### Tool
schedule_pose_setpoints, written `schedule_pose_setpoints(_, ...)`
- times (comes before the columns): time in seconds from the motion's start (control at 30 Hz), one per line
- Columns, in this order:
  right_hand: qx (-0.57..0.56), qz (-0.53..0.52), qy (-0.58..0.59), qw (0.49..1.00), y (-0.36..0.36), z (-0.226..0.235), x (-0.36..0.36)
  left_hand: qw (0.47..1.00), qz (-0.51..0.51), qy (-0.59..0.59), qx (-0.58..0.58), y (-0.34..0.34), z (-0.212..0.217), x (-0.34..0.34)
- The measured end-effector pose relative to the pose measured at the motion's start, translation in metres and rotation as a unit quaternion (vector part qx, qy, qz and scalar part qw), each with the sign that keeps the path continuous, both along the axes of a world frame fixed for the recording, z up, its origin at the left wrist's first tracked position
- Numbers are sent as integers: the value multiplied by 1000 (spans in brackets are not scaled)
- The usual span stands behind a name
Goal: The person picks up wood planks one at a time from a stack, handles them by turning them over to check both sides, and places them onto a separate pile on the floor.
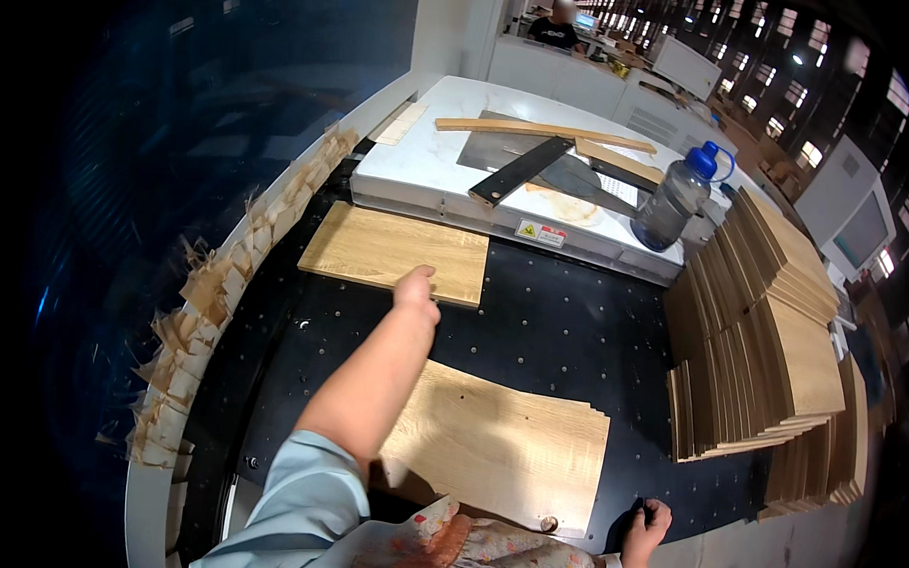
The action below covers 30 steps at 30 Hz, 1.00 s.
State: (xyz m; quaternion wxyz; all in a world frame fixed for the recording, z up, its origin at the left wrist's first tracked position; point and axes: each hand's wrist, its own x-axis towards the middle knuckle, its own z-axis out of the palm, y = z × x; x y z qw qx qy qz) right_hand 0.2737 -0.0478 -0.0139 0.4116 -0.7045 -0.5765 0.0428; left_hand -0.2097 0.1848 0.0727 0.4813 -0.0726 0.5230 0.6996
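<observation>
While the left arm stretches way out across the machine bed, the left hand [415,288] lands on the near edge of a light oak-grain rectangular board [394,252], fingers curled down onto it rather than spread wide. That board lies flat at the far end of the black perforated table [563,328], right up against the white machine housing [428,168].

Closer in there's a second, bigger wood-grain panel [499,451], looks like a small stack with stepped edges, lying flat just in front of the person's body. The right hand [648,521] sits low at the table's near edge, fingers bent onto the black surface beside that panel's corner, not holding anything as far as I can see.

Off to the right is a tall fanned stack of matching wood boards [763,345]. Up on the white housing there's a clear plastic bottle with a blue cap [678,197], a dark flat metal bar [518,171] and a couple of thin wood strips [545,132]. Along the left rim, a row of torn veneer scraps [214,286] sticks up.
</observation>
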Motion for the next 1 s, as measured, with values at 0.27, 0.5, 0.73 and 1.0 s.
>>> schedule_pose_setpoints(0.27,-3,10,8,1000,-3,-2,3,986,136,-23,93,34,1,1)
schedule_pose_setpoints(0.5,-27,21,-18,999,-3,2,-2,983,114,-28,141,4,-15,-38)
schedule_pose_setpoints(0.73,10,-10,-64,998,-1,7,-5,980,105,-89,146,19,-35,-41)
schedule_pose_setpoints(1.0,15,-18,-73,997,6,8,-6,983,111,-48,139,31,-61,-68)
